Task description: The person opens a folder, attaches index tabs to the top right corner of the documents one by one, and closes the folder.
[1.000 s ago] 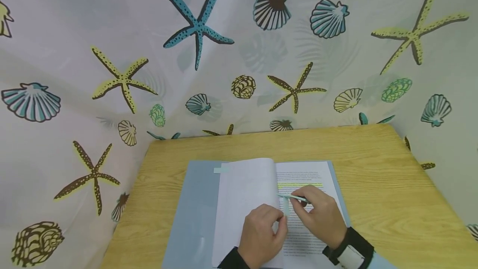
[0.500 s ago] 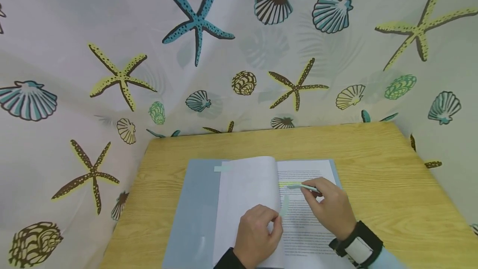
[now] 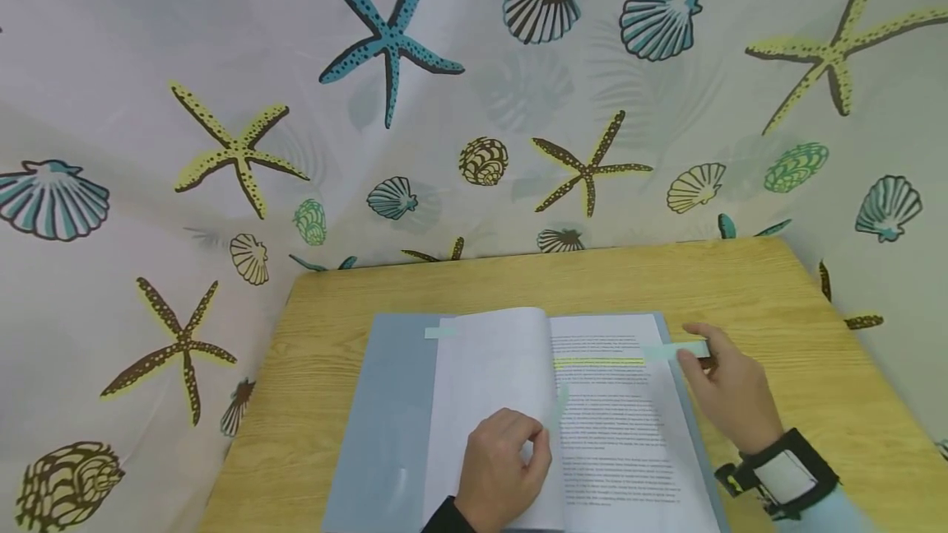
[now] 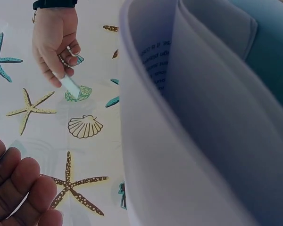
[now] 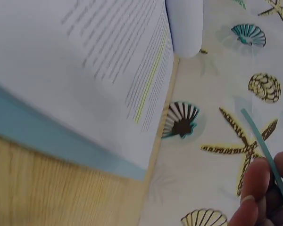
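My left hand (image 3: pixel 504 463), over the left-hand page, pinches a pale green sticky flag (image 3: pixel 560 405) that stands up beside the booklet's middle fold. In the left wrist view its curled fingers (image 4: pixel 26 186) show at the lower left. My right hand (image 3: pixel 733 389) is past the booklet's right edge. Between thumb and fingers it holds a pale green strip, apparently a pad of sticky flags (image 3: pixel 681 349), seen edge-on in the right wrist view. The open booklet (image 3: pixel 618 451) has printed text with a yellow highlighted line (image 3: pixel 598 362) near the top of the right page.
The booklet lies in a blue-grey folder cover (image 3: pixel 370 434) on a wooden table (image 3: pixel 800 327). Another pale green flag (image 3: pixel 440 333) sticks out at the left page's upper edge. A white curtain (image 3: pixel 444 105) printed with starfish and shells hangs behind.
My right hand has moved right with the pad, from beside the fold to past the right page edge. The flag in my left hand is now apart from it; the left hand shifted slightly left.
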Demonstrator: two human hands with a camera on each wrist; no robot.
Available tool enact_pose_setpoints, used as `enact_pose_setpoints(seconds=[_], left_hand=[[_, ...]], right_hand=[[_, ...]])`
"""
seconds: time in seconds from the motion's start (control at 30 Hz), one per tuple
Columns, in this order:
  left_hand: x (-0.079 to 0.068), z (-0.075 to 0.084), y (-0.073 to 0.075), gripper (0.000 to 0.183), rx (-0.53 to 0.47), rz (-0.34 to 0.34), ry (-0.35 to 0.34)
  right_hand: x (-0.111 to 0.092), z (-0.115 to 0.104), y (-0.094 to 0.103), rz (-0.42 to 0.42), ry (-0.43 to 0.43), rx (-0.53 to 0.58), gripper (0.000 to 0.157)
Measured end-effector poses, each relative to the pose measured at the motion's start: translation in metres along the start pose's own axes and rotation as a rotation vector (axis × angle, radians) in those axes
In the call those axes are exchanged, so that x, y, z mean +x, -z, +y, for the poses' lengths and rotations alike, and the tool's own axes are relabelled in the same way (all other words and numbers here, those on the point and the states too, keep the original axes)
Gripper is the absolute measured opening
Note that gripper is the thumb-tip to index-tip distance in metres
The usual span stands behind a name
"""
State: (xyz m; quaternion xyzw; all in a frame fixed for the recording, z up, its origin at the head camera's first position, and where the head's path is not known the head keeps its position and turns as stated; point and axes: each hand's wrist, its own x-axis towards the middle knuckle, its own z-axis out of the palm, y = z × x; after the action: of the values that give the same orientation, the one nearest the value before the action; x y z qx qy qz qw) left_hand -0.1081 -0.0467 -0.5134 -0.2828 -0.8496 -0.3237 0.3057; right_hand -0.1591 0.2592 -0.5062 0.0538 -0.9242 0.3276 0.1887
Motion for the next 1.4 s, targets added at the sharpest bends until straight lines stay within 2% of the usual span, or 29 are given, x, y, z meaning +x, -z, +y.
enact_pose_setpoints(seconds=[0.17, 0.33, 0.47, 0.57, 0.83, 1.07, 1.4], left_hand=[[-0.001, 0.0, 0.0, 0.015, -0.005, 0.003, 0.0], [-0.002, 0.0, 0.001, 0.015, -0.01, -0.002, 0.017], [-0.002, 0.0, 0.001, 0.015, -0.004, -0.017, 0.038], [-0.003, 0.001, 0.001, 0.015, 0.004, -0.031, 0.056], [-0.005, 0.0, 0.001, 0.015, 0.013, -0.037, 0.071], [-0.005, 0.0, 0.001, 0.016, 0.016, -0.029, 0.075], [-0.006, -0.001, 0.001, 0.016, 0.019, -0.025, 0.072]], right_hand=[[0.005, 0.048, 0.026, -0.193, -0.186, -0.042, 0.036], [0.006, 0.103, 0.046, -0.361, -0.264, -0.114, 0.035], [0.004, 0.136, 0.055, -0.38, -0.333, -0.201, 0.029], [0.003, 0.152, 0.059, -0.375, -0.385, -0.274, 0.027], [-0.003, 0.163, 0.061, -0.318, -0.369, -0.346, 0.035], [-0.001, 0.164, 0.063, -0.364, -0.422, -0.375, 0.038], [0.0, 0.163, 0.059, -0.352, -0.502, -0.391, 0.053]])
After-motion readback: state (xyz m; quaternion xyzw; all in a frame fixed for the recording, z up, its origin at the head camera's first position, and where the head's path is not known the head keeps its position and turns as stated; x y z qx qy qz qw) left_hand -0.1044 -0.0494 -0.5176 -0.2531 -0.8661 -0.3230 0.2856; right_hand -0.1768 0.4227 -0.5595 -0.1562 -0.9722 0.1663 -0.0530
